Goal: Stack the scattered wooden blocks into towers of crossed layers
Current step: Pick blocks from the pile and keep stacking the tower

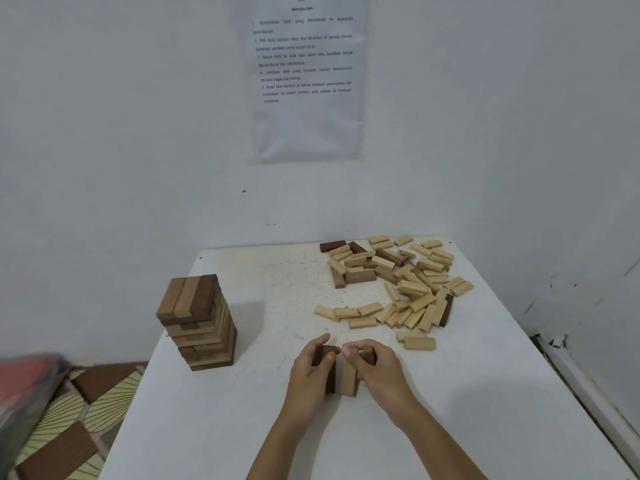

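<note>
A tower of crossed block layers [199, 323] stands at the table's left edge. Many loose wooden blocks [398, 282], light and dark, lie scattered at the far right. In front of me, my left hand [308, 372] grips a dark brown block [330, 375] lying on the table. Beside it lies a light block [349, 381], and my right hand [377, 368] curls its fingers round another brown block [367, 356] next to that one. The three blocks lie side by side, partly hidden by my fingers.
The white table [242, 427] stands in a corner against white walls. A printed sheet [306, 77] hangs on the back wall. Left of the table lies a patterned floor mat [69, 427], with a blurred red object [24, 382] at the frame's edge.
</note>
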Available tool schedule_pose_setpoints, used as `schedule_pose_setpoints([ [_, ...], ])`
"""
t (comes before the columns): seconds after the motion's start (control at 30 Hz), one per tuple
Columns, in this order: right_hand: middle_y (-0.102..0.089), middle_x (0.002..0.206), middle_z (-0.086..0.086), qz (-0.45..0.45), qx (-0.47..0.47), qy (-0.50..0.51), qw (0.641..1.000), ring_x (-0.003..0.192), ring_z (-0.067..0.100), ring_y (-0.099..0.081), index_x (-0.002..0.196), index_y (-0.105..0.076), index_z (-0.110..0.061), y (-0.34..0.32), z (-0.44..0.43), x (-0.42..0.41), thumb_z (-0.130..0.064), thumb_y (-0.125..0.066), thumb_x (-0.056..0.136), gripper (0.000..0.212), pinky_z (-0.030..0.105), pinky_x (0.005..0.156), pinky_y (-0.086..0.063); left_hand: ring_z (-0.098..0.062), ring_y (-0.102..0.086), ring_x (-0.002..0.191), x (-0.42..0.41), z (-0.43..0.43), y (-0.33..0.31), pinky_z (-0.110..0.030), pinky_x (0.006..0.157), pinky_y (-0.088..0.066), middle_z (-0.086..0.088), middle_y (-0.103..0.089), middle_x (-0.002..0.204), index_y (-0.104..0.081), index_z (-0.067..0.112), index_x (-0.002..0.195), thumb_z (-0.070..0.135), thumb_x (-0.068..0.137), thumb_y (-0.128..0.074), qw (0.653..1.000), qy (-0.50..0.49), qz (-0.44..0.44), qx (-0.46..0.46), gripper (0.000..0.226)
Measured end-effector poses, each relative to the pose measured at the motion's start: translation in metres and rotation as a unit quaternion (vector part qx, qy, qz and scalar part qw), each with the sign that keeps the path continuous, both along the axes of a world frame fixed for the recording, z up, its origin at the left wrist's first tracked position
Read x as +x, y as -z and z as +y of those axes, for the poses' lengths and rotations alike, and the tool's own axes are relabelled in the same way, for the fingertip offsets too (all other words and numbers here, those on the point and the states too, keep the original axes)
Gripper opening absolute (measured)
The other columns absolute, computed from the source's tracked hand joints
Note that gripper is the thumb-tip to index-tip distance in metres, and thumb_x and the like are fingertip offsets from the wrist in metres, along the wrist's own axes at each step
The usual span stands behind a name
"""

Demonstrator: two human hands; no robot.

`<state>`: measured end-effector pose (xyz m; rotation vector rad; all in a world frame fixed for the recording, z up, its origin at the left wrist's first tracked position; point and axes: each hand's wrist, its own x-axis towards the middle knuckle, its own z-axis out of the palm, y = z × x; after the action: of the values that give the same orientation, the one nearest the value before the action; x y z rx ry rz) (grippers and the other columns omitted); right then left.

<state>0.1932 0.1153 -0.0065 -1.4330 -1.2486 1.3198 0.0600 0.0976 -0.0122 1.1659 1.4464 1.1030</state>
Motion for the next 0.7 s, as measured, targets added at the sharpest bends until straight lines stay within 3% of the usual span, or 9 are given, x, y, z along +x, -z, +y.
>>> schedule_pose_setpoints([
  [0.07, -0.069, 0.09, -0.003, -0.02, 0.01, -0.002, 1.0, 0.087, 0.013, -0.063, 0.093, -0.07, -0.016, 0.002, -0.001, -0.004, -0.02, -0.067, 0.09, 0.006, 0.026, 0.077, -0.051, -0.002, -0.055, 0.11, -0.004, -0.004, 0.002, -0.008, 0.085, -0.043, 0.011, -0.062, 0.114, -0.052, 0.029, 0.127, 0.013, 0.099, -0.052, 1.0, -0.001, 0.006, -0.008, 0.032],
  [0.17, -0.065, 0.101, 0.001, -0.034, -0.003, -0.01, 0.999, 0.096, 0.01, -0.06, 0.106, -0.063, -0.022, 0.001, -0.004, -0.009, -0.028, -0.066, 0.091, 0.017, 0.017, 0.076, -0.046, -0.005, -0.052, 0.117, -0.007, -0.01, 0.008, -0.021, 0.098, -0.044, 0.014, -0.054, 0.125, -0.049, 0.029, 0.132, 0.01, 0.097, -0.053, 0.999, 0.005, 0.03, -0.016, 0.039],
  [0.27, -0.054, 0.115, 0.001, 0.028, -0.054, 0.004, 0.998, 0.099, 0.011, -0.054, 0.117, -0.058, -0.024, -0.006, -0.007, -0.01, -0.031, -0.052, 0.098, 0.021, 0.022, 0.079, -0.041, -0.005, -0.047, 0.121, -0.008, -0.012, 0.012, -0.028, 0.107, -0.039, 0.014, -0.049, 0.129, -0.049, 0.025, 0.135, 0.008, 0.095, -0.055, 0.997, 0.001, 0.082, 0.004, 0.043],
  [0.37, -0.052, 0.104, 0.003, 0.104, -0.086, 0.022, 0.991, 0.086, 0.011, -0.05, 0.117, -0.061, -0.023, -0.013, -0.013, -0.006, -0.024, -0.036, 0.101, 0.03, 0.024, 0.071, -0.04, -0.001, -0.048, 0.109, -0.01, -0.013, 0.011, -0.011, 0.094, -0.04, 0.007, -0.046, 0.118, -0.052, 0.03, 0.122, 0.006, 0.093, -0.06, 0.994, -0.01, 0.108, 0.033, 0.038],
  [0.43, -0.052, 0.103, 0.003, 0.112, -0.089, 0.037, 0.989, 0.088, 0.012, -0.051, 0.114, -0.063, -0.021, -0.012, -0.015, -0.004, -0.021, -0.033, 0.101, 0.032, 0.025, 0.073, -0.041, -0.006, -0.049, 0.107, -0.011, -0.013, 0.014, -0.01, 0.09, -0.039, 0.007, -0.047, 0.113, -0.054, 0.036, 0.113, 0.008, 0.09, -0.064, 0.991, -0.015, 0.126, 0.047, 0.038],
  [0.5, -0.055, 0.113, 0.002, 0.072, -0.073, 0.056, 0.993, 0.099, 0.012, -0.053, 0.112, -0.063, -0.02, -0.004, -0.013, -0.003, -0.013, -0.035, 0.1, 0.031, 0.023, 0.075, -0.042, -0.01, -0.046, 0.11, -0.013, -0.013, 0.018, -0.019, 0.096, -0.038, 0.009, -0.045, 0.115, -0.057, 0.037, 0.111, 0.01, 0.087, -0.069, 0.988, -0.028, 0.142, 0.054, 0.038],
  [0.57, -0.056, 0.119, 0.002, 0.03, -0.05, 0.073, 0.996, 0.106, 0.013, -0.053, 0.116, -0.061, -0.022, 0.006, -0.011, -0.002, -0.011, -0.042, 0.1, 0.027, 0.022, 0.076, -0.042, -0.007, -0.045, 0.109, -0.016, -0.014, 0.018, -0.017, 0.095, -0.039, 0.01, -0.041, 0.117, -0.059, 0.031, 0.114, 0.01, 0.088, -0.067, 0.992, -0.04, 0.115, 0.044, 0.034],
  [0.7, -0.061, 0.1, 0.004, -0.046, 0.029, 0.119, 0.991, 0.089, 0.009, -0.057, 0.119, -0.062, -0.014, 0.018, -0.012, 0.001, -0.007, -0.059, 0.094, 0.027, 0.011, 0.069, -0.043, -0.003, -0.05, 0.112, -0.028, -0.017, 0.017, -0.005, 0.085, -0.041, 0.002, -0.051, 0.126, -0.055, 0.023, 0.123, 0.001, 0.098, -0.046, 0.998, -0.003, 0.057, 0.028, 0.035],
])
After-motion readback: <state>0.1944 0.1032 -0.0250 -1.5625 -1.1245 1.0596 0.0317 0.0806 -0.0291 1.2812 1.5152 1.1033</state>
